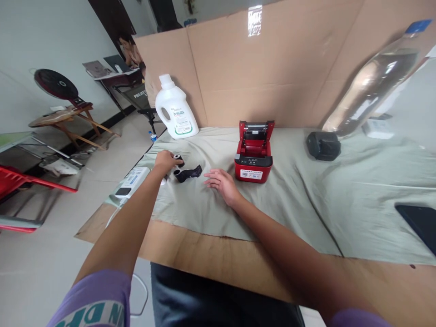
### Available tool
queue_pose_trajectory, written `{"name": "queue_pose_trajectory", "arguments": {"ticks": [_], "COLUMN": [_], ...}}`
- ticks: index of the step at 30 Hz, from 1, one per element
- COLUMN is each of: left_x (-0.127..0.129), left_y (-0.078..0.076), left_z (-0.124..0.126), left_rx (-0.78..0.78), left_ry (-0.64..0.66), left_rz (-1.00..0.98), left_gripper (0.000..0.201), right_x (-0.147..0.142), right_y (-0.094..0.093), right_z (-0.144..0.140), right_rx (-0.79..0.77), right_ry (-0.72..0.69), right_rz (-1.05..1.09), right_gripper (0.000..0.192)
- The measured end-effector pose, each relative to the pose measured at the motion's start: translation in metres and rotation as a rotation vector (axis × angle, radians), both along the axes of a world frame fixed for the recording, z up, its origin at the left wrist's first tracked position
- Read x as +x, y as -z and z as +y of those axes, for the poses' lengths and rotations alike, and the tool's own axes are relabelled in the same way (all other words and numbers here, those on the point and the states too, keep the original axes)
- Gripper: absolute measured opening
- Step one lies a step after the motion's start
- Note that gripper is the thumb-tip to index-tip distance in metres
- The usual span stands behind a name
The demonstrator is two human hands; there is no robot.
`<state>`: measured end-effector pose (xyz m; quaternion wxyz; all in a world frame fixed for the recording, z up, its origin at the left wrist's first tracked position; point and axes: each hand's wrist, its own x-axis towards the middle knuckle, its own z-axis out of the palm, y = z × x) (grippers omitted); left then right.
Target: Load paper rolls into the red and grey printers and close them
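My left hand (165, 161) is at the left of the cloth, its fingers closed at a small black roll (179, 161) with a pale core. Just in front of that lies a second black roll (179, 175), with a crumpled black strip unwound from it to the right. My right hand (220, 183) hovers over the cloth between the strip and a red label printer (253, 175). Its fingers are stretched out and hold nothing. The printer stands with its black-edged lid raised, showing the red inside. Part of the first roll is hidden by my left fingers.
A white jug (177, 113) stands at the back left before a cardboard wall (265, 68). A white power bank-like box (132, 181) with a cable lies left. To the right are a black block (323, 146), a large leaning bottle (371, 86) and a dark phone (417, 225).
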<state>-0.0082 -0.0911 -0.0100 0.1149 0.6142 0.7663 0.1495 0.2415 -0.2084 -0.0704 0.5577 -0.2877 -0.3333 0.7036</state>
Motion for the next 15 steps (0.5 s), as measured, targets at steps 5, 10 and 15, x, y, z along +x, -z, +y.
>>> {"name": "queue_pose_trajectory", "arguments": {"ticks": [5,10,15], "left_x": [-0.0069,-0.0056,-0.0046], "left_y": [0.0033,0.0053,0.0019], "left_z": [-0.0016,-0.0021,-0.003], "left_rx": [0.027,0.001,-0.032], "left_ry": [-0.019,-0.038,-0.023], "left_rz": [0.035,0.038,0.045], "left_gripper": [0.032,0.031,0.031], "right_x": [-0.0002,-0.0012,-0.0016], "right_y": [0.0005,-0.0008,0.0007], "right_z": [0.0001,-0.0003,0.0001], "right_rx": [0.014,0.011,0.027], "right_ry": [-0.007,-0.004,-0.008], "right_rz": [-0.011,-0.021,-0.025], "right_gripper": [0.018,0.017,0.019]}}
